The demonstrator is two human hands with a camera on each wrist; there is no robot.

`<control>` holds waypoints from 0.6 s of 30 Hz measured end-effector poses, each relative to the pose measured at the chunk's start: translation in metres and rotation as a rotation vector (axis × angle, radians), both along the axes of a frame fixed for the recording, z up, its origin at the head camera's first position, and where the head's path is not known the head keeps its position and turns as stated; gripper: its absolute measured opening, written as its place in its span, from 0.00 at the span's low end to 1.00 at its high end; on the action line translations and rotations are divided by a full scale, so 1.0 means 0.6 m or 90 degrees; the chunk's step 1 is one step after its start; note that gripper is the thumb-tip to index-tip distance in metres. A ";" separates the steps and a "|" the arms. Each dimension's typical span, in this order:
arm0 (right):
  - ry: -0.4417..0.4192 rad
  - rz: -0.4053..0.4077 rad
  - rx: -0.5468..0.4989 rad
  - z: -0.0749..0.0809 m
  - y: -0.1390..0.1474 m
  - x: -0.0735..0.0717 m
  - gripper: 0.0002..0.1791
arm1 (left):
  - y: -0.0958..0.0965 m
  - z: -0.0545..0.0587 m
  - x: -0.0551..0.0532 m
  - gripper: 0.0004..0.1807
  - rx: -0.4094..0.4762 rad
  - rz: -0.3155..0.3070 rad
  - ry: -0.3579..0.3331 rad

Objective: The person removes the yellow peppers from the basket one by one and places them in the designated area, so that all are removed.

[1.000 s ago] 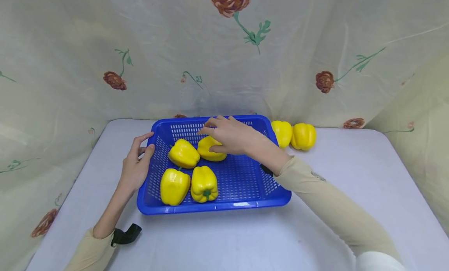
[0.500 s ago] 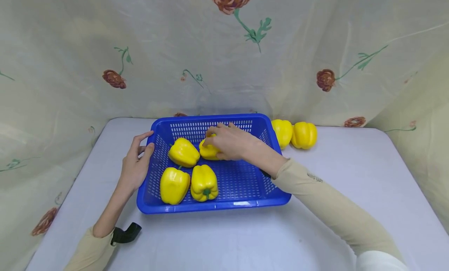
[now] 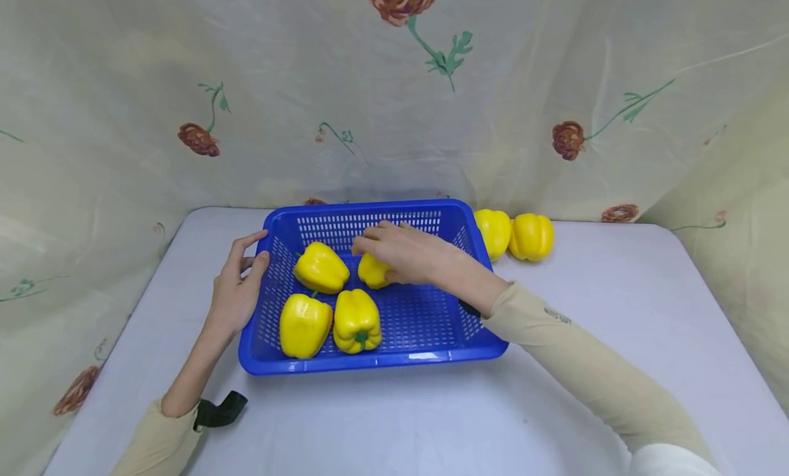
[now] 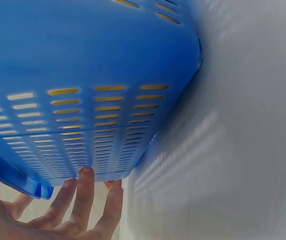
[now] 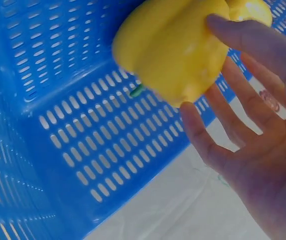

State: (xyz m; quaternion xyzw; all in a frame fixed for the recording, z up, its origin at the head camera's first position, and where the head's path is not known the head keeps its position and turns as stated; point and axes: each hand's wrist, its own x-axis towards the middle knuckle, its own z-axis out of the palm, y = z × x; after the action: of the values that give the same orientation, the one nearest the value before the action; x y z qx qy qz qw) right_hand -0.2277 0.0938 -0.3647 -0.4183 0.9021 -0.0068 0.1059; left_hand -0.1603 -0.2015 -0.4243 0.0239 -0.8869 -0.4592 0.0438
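Observation:
A blue plastic basket (image 3: 370, 361) with slotted walls stands on the table. My left hand (image 3: 237, 294) holds its left rim; in the left wrist view, fingers (image 4: 85, 192) of that hand reach the slotted outer wall. Inside the basket, my right hand (image 3: 409, 255) grips a yellow bell pepper (image 3: 372, 272), partly hidden under it in the head view. The right wrist view shows the thumb and fingertips on this bell pepper (image 5: 170, 50), its green stem pointing down. Three other yellow bell peppers, at back left (image 3: 321, 268), front left (image 3: 305, 327) and front middle (image 3: 357, 322), lie in the basket.
Two more yellow bell peppers, one (image 3: 492, 233) against the basket's right side and one (image 3: 532, 237) beside it, sit on the white-covered table (image 3: 592, 291). A flower-patterned curtain (image 3: 493, 106) hangs behind the table. The right forearm crosses the basket's right wall.
The right hand has come down onto the back bell pepper, and its fingers have closed around it. The pepper has shifted slightly right and toward the front. The left hand stays at the basket rim.

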 end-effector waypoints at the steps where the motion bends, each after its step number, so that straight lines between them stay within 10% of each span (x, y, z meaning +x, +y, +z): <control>1: -0.011 -0.002 -0.001 0.001 0.000 0.001 0.30 | 0.000 0.000 0.000 0.28 0.000 0.000 0.000; 18: -0.017 0.017 0.027 0.000 -0.001 0.007 0.23 | -0.001 0.002 0.000 0.28 0.002 0.000 -0.006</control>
State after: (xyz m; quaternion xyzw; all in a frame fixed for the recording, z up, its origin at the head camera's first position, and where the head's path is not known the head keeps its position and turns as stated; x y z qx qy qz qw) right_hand -0.2237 0.0931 -0.3647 -0.4277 0.8950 0.0082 0.1267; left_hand -0.1605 -0.2021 -0.4231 0.0261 -0.8863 -0.4606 0.0392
